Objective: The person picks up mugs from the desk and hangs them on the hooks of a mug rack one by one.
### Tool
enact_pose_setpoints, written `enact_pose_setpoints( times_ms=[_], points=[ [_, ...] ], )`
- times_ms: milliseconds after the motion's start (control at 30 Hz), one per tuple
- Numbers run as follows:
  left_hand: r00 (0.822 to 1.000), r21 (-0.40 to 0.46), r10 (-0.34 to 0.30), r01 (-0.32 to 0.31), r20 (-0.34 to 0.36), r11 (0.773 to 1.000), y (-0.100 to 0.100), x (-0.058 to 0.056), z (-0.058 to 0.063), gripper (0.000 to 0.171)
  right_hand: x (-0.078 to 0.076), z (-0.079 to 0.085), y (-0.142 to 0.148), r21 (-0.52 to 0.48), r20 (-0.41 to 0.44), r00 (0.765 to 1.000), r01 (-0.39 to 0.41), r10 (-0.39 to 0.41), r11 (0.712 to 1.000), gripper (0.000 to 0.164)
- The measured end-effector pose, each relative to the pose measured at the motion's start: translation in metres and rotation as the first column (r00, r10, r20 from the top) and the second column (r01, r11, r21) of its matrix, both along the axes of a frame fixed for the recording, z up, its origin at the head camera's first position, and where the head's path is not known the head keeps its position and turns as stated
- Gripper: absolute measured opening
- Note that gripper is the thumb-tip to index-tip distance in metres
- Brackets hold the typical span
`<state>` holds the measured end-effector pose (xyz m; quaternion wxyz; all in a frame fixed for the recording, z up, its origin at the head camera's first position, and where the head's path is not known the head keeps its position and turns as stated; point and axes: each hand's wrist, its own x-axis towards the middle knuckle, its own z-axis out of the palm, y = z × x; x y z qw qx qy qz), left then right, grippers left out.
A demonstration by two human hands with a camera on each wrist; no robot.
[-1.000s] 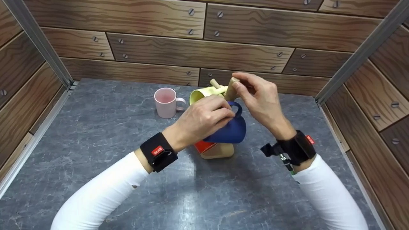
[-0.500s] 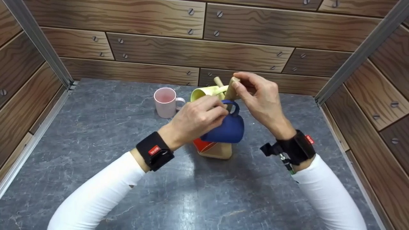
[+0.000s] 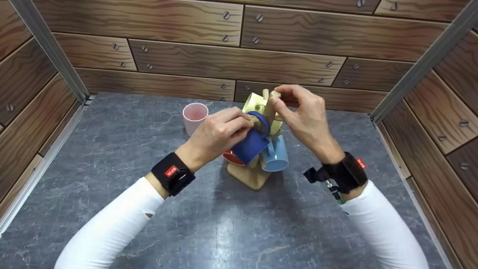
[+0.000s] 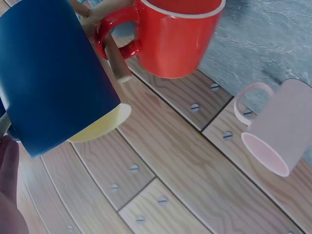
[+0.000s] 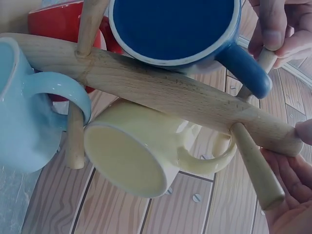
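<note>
A wooden mug tree (image 3: pixel 269 109) stands on the tabletop, its base (image 3: pixel 249 178) turned cornerwise. My right hand (image 3: pixel 304 117) holds the top of its post between thumb and fingers. With thumb and fingertips, my left hand (image 3: pixel 218 133) pinches the end of an upper peg (image 5: pixel 265 59). From that peg a dark blue mug (image 3: pixel 249 145) hangs by its handle, tilted. Lower down hang a red mug (image 4: pixel 178 44) and a light blue mug (image 3: pixel 276 154). A pale yellow mug (image 5: pixel 129 153) hangs at the back. One upper peg (image 5: pixel 258 168) sticks out bare in the right wrist view.
A pink mug (image 3: pixel 195 118) stands upright to the left of the tree, its handle hidden by my left hand in the head view. Wood-print walls (image 3: pixel 186 58) close the grey tabletop (image 3: pixel 130 130) at the back and both sides.
The mug tree has turned on its base, the blue mug swinging left with my left hand. The light blue mug has come into sight. My right hand stays at the post's top.
</note>
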<state>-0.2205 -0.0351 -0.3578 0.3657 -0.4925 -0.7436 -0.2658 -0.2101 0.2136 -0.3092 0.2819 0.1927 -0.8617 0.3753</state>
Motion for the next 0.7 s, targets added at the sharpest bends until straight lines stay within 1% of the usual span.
enact_pose_setpoints(
  times_ms=[167, 300, 467, 700],
  points=[
    [1.000, 0.022, 0.004, -0.004, 0.021, 1.000, -0.003, -0.005, 0.000, 0.006, 0.000, 0.002, 0.000, -0.033, 0.033, 0.999, 0.003, -0.002, 0.999, 0.025],
    [1.000, 0.027, 0.017, -0.018, 0.023, 0.999, -0.003, -0.009, 0.000, 0.007, -0.001, 0.002, 0.001, -0.047, 0.048, 0.998, 0.030, -0.028, 0.998, 0.024],
    [1.000, 0.032, 0.008, -0.008, 0.023, 0.999, -0.003, -0.012, -0.002, 0.008, -0.002, 0.000, 0.002, -0.053, 0.044, 0.998, 0.050, -0.047, 0.997, 0.022],
    [1.000, 0.059, -0.007, 0.007, 0.007, 0.998, -0.004, -0.013, -0.004, 0.007, -0.002, 0.000, -0.001, -0.049, 0.034, 0.998, 0.048, -0.046, 0.998, 0.021]
  ],
)
